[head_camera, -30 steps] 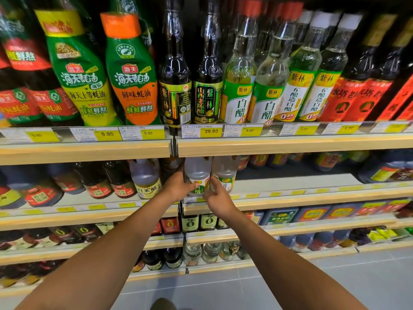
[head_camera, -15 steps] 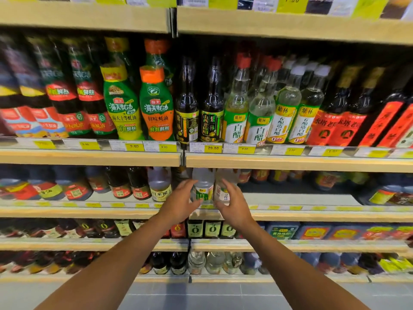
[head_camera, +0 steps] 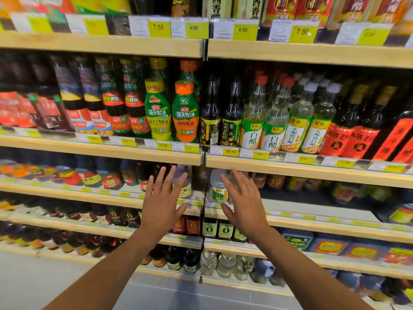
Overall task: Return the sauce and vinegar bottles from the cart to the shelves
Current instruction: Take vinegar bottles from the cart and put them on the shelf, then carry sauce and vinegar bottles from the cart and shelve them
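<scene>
Vinegar bottle (head_camera: 218,189) stands upright on the shelf (head_camera: 312,225), price tag (head_camera: 230,151) at its 12 o'clock. Your left hand (head_camera: 163,204) is at its 9 o'clock, your right hand (head_camera: 243,204) at 3 o'clock. Both have fingers spread and hold nothing.

Yellow price tags (head_camera: 230,151), grey tiled floor (head_camera: 67,283)

top tags (head_camera: 158,26): 7.50, 6.80, 6.90, 7.90 | middle tag (head_camera: 230,151): 29.80 | vinegar bottle (head_camera: 252,133): 白醋
</scene>
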